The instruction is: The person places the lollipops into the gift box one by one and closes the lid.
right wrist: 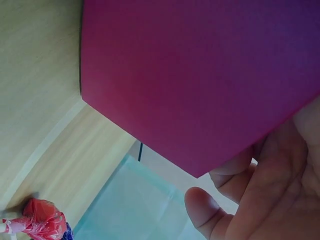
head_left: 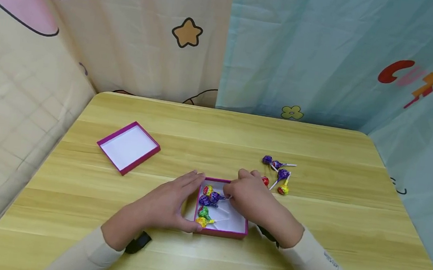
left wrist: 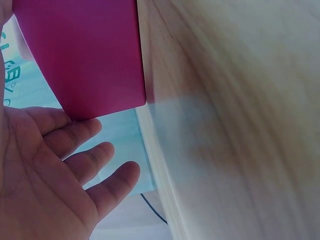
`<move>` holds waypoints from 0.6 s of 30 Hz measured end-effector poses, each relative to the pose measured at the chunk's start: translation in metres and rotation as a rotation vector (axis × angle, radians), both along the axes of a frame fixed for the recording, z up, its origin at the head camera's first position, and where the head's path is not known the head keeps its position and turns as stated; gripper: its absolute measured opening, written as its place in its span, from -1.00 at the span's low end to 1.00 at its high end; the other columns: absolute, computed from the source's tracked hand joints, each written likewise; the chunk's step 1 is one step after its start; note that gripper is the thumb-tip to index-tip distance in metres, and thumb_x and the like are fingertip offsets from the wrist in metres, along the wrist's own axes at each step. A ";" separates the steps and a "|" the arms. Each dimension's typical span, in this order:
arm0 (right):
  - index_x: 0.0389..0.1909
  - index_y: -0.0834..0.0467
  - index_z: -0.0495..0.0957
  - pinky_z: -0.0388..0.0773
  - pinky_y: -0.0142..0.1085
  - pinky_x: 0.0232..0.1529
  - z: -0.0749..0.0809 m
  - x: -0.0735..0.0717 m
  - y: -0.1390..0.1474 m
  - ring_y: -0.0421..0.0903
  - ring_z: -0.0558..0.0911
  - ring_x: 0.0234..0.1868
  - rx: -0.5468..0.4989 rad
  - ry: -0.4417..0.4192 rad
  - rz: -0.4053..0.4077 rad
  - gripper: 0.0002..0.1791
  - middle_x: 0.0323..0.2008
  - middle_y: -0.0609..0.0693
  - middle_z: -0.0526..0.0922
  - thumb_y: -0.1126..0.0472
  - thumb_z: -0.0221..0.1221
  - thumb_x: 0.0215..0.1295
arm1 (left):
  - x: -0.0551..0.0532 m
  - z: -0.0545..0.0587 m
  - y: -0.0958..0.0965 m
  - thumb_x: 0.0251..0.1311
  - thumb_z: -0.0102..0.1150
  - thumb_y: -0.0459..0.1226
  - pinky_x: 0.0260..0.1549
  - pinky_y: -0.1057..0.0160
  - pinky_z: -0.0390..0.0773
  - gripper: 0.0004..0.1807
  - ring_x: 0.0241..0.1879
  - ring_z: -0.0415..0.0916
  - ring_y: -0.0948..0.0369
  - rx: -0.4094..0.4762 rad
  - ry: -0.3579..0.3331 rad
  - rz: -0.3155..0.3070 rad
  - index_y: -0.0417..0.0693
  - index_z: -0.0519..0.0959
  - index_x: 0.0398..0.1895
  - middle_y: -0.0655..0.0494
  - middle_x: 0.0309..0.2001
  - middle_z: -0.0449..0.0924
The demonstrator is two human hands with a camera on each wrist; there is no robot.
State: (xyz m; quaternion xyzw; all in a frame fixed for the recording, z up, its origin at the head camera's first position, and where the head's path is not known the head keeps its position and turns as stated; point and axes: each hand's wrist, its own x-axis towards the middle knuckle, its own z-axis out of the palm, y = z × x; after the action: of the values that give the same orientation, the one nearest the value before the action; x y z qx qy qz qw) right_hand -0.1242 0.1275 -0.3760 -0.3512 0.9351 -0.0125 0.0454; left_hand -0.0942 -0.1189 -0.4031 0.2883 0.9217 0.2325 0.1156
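A shallow magenta box [head_left: 235, 224] with a white inside sits at the table's front middle. Several wrapped lollipops lie along its left half, among them a green lollipop [head_left: 204, 212] and a yellow lollipop [head_left: 202, 222]. My left hand [head_left: 165, 201] holds the box's left side, thumb at the near corner and fingers at the far one; in the left wrist view fingertips touch the magenta wall [left wrist: 95, 60]. Over the box's right side, my right hand [head_left: 253, 198] pinches the stick of a purple lollipop [head_left: 215, 197]; the fingertips are partly hidden. The right wrist view hides that lollipop behind the box.
Beyond my right hand lies a loose group of lollipops: purple lollipops [head_left: 283, 174], a yellow-and-red lollipop [head_left: 283, 189] and a red lollipop [head_left: 265, 180]. The magenta lid [head_left: 127, 147] lies hollow side up at the left. A printed curtain [head_left: 292, 49] hangs behind the wooden table [head_left: 209, 129].
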 end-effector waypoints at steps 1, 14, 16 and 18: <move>-0.33 -0.12 0.75 0.22 -0.21 -0.29 0.000 0.000 -0.001 -0.15 0.32 -0.38 0.006 0.007 0.001 -0.87 -0.43 -0.26 0.70 0.21 0.33 0.22 | 0.000 0.000 0.000 -0.17 0.22 0.51 0.37 -0.03 0.18 0.33 0.53 -0.13 0.17 0.000 0.000 0.000 0.04 0.00 0.60 0.09 0.58 -0.04; -0.37 -0.13 0.75 0.21 -0.20 -0.35 -0.001 0.004 -0.007 -0.11 0.28 -0.40 0.066 0.072 -0.015 -0.85 -0.52 -0.24 0.67 0.22 0.29 0.25 | 0.000 -0.002 -0.002 -0.14 0.21 0.51 0.38 -0.02 0.18 0.31 0.53 -0.15 0.19 0.006 0.015 -0.007 0.03 0.01 0.60 0.16 0.58 -0.05; -0.37 -0.13 0.75 0.21 -0.20 -0.34 -0.002 0.004 -0.008 -0.11 0.28 -0.40 0.079 0.080 -0.019 -0.85 -0.51 -0.23 0.69 0.22 0.29 0.26 | 0.000 -0.001 -0.002 -0.15 0.19 0.52 0.38 -0.02 0.18 0.31 0.53 -0.15 0.19 0.004 0.013 -0.006 0.04 0.01 0.60 0.16 0.58 -0.05; -0.37 -0.14 0.75 0.22 -0.20 -0.35 -0.003 0.004 -0.009 -0.11 0.27 -0.40 0.096 0.085 -0.023 -0.85 -0.49 -0.21 0.71 0.21 0.29 0.28 | 0.000 -0.001 -0.002 -0.15 0.19 0.52 0.38 -0.02 0.17 0.31 0.53 -0.15 0.20 0.006 0.011 -0.006 0.04 0.01 0.60 0.16 0.58 -0.05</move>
State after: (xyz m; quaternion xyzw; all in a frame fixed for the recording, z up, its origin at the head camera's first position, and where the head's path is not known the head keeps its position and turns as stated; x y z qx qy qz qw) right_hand -0.1200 0.1189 -0.3792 -0.3382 0.9397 0.0466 0.0223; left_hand -0.0938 -0.1205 -0.4046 0.2928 0.9208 0.2330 0.1102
